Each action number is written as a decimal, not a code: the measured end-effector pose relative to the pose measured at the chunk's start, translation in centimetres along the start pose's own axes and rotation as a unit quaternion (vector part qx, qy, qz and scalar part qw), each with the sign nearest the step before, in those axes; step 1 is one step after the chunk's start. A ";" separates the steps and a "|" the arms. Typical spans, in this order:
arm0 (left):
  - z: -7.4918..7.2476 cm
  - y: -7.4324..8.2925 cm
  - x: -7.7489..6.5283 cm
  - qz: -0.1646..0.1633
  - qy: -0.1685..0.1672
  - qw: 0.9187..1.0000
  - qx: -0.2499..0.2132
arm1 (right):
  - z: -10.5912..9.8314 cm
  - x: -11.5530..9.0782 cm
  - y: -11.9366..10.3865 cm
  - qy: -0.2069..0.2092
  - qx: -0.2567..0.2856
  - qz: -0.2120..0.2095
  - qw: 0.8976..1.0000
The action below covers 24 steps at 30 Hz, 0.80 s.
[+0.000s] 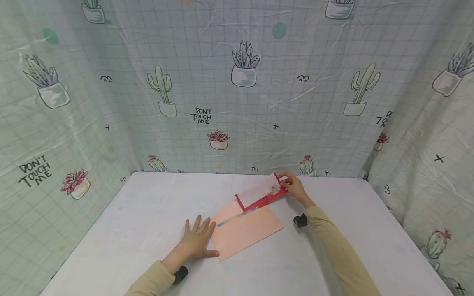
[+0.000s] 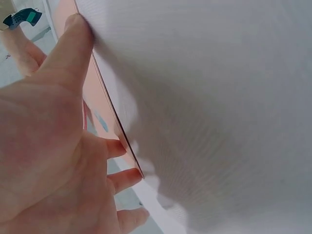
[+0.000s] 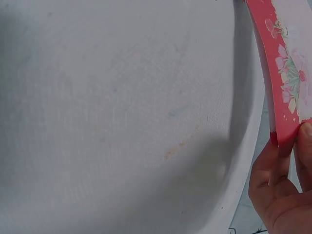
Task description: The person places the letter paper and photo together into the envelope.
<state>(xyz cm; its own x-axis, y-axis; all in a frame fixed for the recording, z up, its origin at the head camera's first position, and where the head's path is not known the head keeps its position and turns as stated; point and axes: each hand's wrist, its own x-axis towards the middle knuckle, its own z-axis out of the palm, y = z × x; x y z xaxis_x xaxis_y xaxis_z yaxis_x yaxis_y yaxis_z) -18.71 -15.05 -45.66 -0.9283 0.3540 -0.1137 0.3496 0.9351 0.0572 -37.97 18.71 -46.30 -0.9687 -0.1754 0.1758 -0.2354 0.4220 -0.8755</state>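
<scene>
A peach envelope lies at a slant on the white table, its flap spread out on the far side and a shiny bluish strip along the opening. My left hand rests at the envelope's left end with fingers spread; in the left wrist view its thumb and fingertips touch the envelope's edge. Above the flap, a red-bordered card with a pale middle and printed flowers is tilted, its lower edge near the opening. My right hand pinches the card's right end between thumb and fingers, also seen in the right wrist view.
The white table extends around the envelope. A curtain printed with cacti and a grid stands behind and at both sides. Black wrist devices sit below both of my wrists.
</scene>
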 end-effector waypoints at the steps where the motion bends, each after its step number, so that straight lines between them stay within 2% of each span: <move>1: -0.1 0.0 0.0 0.000 0.000 1.000 0.000 | 0.1 0.0 -0.1 -0.002 -0.003 -0.001 1.000; 9: -0.2 0.0 0.1 0.008 0.002 1.000 0.004 | 0.9 -0.1 -0.1 -0.018 -0.019 -0.016 1.000; 17: 0.0 -0.1 0.2 0.003 -0.003 1.000 0.002 | 2.0 -0.2 -1.0 -0.034 -0.067 -0.028 0.997; 24: -0.1 0.0 0.1 0.002 0.000 1.000 0.000 | 2.8 0.0 -1.4 -0.039 -0.072 -0.018 0.996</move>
<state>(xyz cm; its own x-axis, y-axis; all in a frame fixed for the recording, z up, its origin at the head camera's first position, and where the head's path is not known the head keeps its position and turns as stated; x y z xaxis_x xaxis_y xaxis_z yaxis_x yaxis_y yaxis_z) -18.82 -15.05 -45.52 -0.9269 0.3576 -0.1141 0.3531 0.9338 0.0583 -37.46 15.65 -46.35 -0.9514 -0.2593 0.1662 -0.2850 0.5366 -0.7942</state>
